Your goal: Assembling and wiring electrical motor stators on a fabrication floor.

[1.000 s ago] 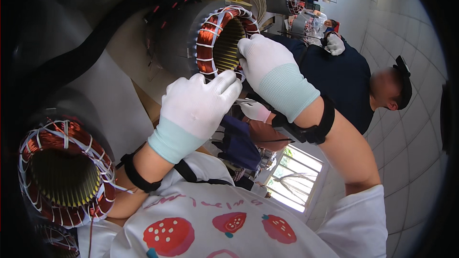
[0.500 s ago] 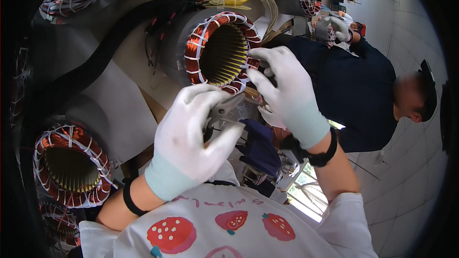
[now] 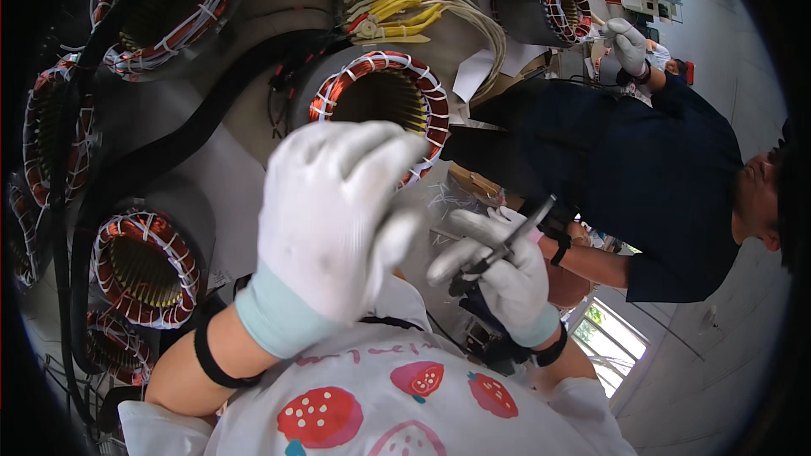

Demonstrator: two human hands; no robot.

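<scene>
My left hand [image 3: 329, 211], in a white glove with a pale green cuff, is raised before the nearest motor stator [image 3: 435, 105]. Its fingers bend loosely, thumb apart, with nothing visible between them; motion smears the tips. That stator is a grey cylinder whose ring of copper windings is laced with white cord, with yellow strips lining the bore. The hand hides its lower left part. Lower and to the right, my gloved right hand [image 3: 515, 287] is closed around a slim grey metal tool [image 3: 528, 224] with a dark handle; its exact kind is unclear.
Other laced stators stand at left [image 3: 144, 270], upper left [image 3: 177, 42] and top right [image 3: 541, 13]. A bundle of cables with yellow ends [image 3: 397, 13] lies behind the nearest one. A person in dark clothing [image 3: 625, 177] works close on my right.
Both hands have left the stator's rim. The right hand has dropped lower and now grips the metal tool, earlier seen by my left hand. My view has shifted, and the co-worker has moved.
</scene>
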